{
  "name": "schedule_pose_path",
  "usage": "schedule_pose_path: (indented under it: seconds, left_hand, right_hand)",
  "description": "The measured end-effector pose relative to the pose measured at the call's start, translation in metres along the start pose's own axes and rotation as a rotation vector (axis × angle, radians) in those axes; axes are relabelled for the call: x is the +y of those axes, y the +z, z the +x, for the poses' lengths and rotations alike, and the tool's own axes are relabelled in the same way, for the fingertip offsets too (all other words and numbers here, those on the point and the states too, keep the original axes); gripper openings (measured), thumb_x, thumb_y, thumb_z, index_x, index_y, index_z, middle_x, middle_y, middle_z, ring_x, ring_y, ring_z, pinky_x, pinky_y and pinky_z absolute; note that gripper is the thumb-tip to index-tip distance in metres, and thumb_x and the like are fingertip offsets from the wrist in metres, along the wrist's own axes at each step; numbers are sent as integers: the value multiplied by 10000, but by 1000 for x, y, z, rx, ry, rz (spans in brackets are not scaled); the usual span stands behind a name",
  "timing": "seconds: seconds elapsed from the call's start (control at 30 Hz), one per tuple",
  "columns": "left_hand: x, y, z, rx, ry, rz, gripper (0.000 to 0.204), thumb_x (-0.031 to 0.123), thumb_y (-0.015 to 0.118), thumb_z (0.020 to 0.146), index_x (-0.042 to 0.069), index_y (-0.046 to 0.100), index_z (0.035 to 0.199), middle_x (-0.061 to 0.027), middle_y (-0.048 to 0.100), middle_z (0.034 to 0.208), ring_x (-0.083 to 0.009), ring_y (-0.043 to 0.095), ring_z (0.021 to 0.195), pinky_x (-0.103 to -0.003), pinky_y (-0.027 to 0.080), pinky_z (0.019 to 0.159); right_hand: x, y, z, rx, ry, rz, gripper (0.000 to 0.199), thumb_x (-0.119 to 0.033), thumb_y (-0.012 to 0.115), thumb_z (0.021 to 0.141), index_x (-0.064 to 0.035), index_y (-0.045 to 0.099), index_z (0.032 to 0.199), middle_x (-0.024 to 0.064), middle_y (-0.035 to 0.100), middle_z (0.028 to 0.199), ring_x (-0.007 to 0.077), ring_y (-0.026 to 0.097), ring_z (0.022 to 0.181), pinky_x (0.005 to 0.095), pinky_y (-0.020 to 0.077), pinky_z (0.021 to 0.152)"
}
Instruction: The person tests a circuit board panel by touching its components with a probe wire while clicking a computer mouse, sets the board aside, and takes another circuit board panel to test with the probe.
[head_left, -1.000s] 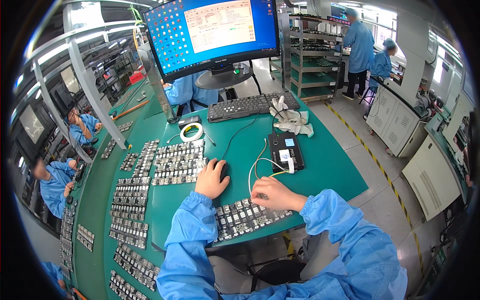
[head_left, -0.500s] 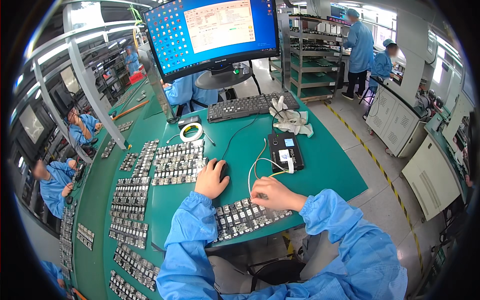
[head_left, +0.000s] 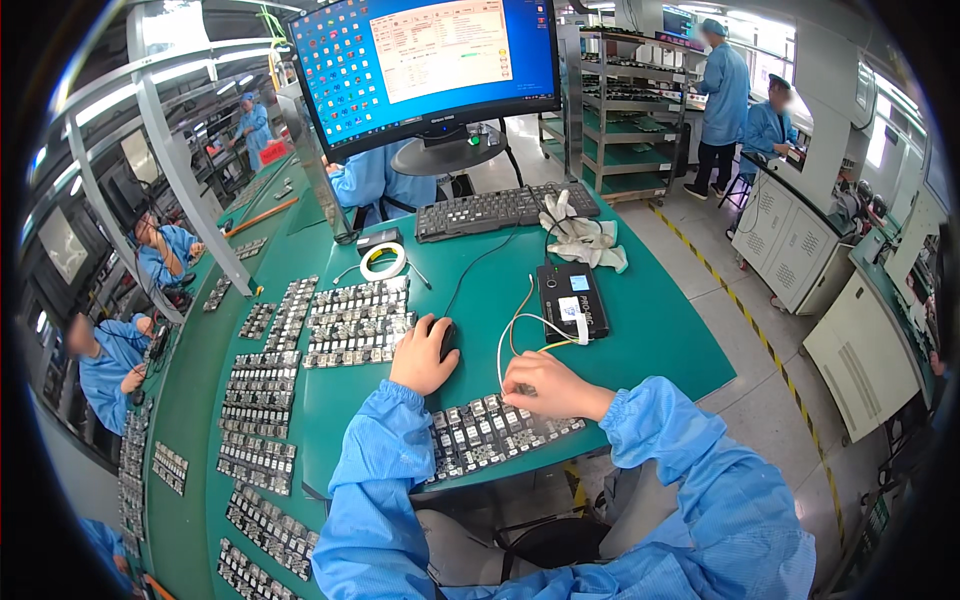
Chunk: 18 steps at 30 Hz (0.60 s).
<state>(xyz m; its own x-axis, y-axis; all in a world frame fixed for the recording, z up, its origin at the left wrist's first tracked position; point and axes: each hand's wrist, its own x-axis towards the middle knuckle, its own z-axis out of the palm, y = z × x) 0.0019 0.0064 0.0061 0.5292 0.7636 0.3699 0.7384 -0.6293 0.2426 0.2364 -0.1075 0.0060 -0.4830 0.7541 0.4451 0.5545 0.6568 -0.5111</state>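
Left hand (head_left: 422, 355): lies palm down over a dark mouse (head_left: 447, 338) on the green table (head_left: 650, 330); the fingers are curved and close together over it, so only the mouse's right edge shows.
Right hand (head_left: 548, 385): rests at the far edge of a row of small circuit boards (head_left: 490, 432) near the table's front edge; the fingertips are bunched downward where the white cable (head_left: 520, 325) ends, but what they pinch is hidden under the hand.
Cable: loops from the right hand to a black box (head_left: 571, 300) with a small lit screen, just beyond the hands.
Boards: details too small to make out.
More boards (head_left: 355, 320): lie in trays to the left of the left hand.
Behind: keyboard (head_left: 505, 208), monitor (head_left: 435, 65), white gloves (head_left: 580, 235), roll of tape (head_left: 382, 262).
Forearms: blue sleeves, cut off at the lower edge.
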Motion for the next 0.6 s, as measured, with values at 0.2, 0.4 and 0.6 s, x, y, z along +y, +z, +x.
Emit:
schedule_pose_path:
  seconds: [0.2, 0.4, 0.6]
  left_hand:
    - [0, -1, 0, -6, -5, 2, 553, 278, 672, 789, 113, 509, 1290, -212, 490, 1319, -426, 553, 1098, -486, 456, 938]
    - [2, -1, 0, -4, -3, 4, 557, 277, 674, 787, 112, 509, 1292, -212, 492, 1315, -428, 551, 1100, -484, 454, 942]
    - [0, -1, 0, -3, -2, -6, 552, 270, 677, 784, 109, 515, 1287, -213, 498, 1306, -428, 554, 1096, -483, 458, 938]
  right_hand:
    - [1, 1, 0, 2, 3, 1, 128, -192, 669, 864, -93, 605, 815, 0, 583, 855, 200, 538, 856, 348, 404, 828]
    - [1, 0, -1, -4, 7, 3, 128, -199, 664, 868, -95, 606, 821, 0, 586, 865, 199, 538, 861, 347, 403, 831]
    - [1, 1, 0, -6, 3, 2, 125, -202, 660, 871, -98, 607, 829, -1, 584, 869, 199, 537, 862, 350, 402, 837]
